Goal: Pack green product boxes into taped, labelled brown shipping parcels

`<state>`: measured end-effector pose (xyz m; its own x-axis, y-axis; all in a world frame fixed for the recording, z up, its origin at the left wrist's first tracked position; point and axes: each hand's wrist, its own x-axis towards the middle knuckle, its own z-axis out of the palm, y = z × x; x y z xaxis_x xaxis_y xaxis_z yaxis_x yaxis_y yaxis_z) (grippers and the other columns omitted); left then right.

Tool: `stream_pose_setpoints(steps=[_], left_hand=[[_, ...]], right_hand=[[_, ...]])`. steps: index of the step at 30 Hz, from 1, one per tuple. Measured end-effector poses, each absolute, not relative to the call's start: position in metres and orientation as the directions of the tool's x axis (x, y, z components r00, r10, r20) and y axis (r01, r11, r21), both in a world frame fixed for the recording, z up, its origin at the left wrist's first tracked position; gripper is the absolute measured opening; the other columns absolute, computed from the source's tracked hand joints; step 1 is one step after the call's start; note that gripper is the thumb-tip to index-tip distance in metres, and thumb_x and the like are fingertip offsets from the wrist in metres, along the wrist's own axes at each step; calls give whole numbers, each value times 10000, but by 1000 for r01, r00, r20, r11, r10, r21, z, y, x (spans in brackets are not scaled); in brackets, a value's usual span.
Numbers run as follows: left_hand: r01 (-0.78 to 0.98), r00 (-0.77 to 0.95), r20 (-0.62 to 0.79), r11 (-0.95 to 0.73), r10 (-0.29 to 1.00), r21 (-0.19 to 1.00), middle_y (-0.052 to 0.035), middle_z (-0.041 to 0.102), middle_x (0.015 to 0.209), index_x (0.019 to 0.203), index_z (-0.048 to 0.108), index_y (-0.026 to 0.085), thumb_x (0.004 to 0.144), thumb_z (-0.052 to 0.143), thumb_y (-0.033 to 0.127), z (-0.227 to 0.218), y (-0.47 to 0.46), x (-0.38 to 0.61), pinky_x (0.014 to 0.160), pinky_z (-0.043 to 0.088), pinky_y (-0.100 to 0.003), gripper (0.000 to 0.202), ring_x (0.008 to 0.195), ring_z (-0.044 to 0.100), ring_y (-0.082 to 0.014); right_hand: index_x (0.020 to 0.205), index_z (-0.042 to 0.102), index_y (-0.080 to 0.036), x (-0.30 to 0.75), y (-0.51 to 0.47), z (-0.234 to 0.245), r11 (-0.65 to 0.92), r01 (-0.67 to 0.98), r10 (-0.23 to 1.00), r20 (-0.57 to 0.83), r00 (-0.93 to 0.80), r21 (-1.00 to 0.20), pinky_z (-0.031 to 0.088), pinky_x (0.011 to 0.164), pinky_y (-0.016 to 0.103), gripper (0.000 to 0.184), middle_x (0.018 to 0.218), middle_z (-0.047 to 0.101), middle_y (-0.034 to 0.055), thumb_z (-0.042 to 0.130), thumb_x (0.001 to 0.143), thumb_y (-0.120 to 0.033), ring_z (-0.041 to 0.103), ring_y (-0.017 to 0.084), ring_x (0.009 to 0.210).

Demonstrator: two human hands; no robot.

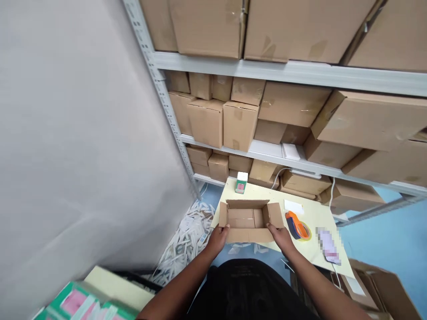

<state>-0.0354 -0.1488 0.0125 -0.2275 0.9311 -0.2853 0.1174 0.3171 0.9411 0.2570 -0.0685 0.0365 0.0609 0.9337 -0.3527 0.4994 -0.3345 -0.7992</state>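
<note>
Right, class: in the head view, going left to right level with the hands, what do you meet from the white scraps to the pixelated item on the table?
White scraps → left hand → open cardboard box → right hand → orange tape dispenser → pixelated item

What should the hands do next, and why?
Perhaps the left hand could reach for the green-and-white carton: it stands just beyond the open box, which shows nothing inside, and the right hand holds the open box too.

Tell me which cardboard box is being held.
The open box over the table's near edge: left hand and right hand hold its near corners. Neither touches the shelved boxes or larger open box at lower right.
</note>
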Motion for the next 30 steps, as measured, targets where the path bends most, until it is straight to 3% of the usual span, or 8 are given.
stream_pose_setpoints(steps=[6, 12, 15, 23, 28, 30], left_hand=[[76, -469, -242, 312, 849, 947, -133, 786, 1055, 1122, 731, 171, 899, 500, 652, 15, -209, 2, 1011, 503, -461, 579, 1171, 667, -377], [79, -714, -270, 457, 646, 886, -129, 743, 888, 821, 688, 195, 891, 467, 722, 18, -285, 39, 876, 501, -417, 576, 981, 681, -340], [38, -818, -267, 510, 511, 859, -100, 713, 844, 771, 631, 215, 895, 472, 721, 22, -328, 47, 846, 489, -405, 544, 900, 662, -302], [-53, -931, -175, 355, 321, 933, -125, 731, 1065, 1033, 666, 175, 917, 488, 699, 47, -460, 48, 920, 492, -407, 565, 1050, 661, -308], [65, -926, -3, 167, 377, 984, -122, 661, 1355, 1312, 617, 194, 977, 474, 599, 73, -561, 38, 1065, 464, -414, 545, 1237, 615, -278], [94, -916, 24, 156, 400, 983, -115, 647, 1389, 1348, 611, 205, 980, 501, 541, 86, -606, 34, 1091, 454, -407, 510, 1270, 604, -264]], right_hand=[[905, 805, -124, 256, -54, 37, -205, 549, 906, -369, -206, -810, 573, 802, 343, 464, 1002, 805, 168, 647, 799, -547, 748, 343, 1041], [759, 801, -154, 246, -62, 43, -29, 608, 816, -370, -444, -794, 561, 752, 348, 422, 858, 806, 160, 637, 800, -540, 760, 352, 940], [719, 784, -166, 226, -78, 46, 69, 600, 742, -361, -565, -797, 554, 733, 335, 426, 840, 804, 164, 627, 808, -552, 760, 350, 939], [754, 789, -151, 150, -165, 68, 401, 528, 551, -263, -792, -749, 518, 722, 317, 458, 870, 801, 172, 565, 829, -544, 752, 334, 941], [635, 742, -149, 99, -245, 92, 545, 530, 501, -255, -827, -650, 470, 640, 305, 538, 751, 766, 197, 495, 860, -570, 743, 313, 832], [654, 751, -138, 81, -276, 100, 573, 504, 481, -233, -845, -645, 469, 640, 305, 535, 755, 765, 203, 496, 849, -567, 738, 315, 834]])
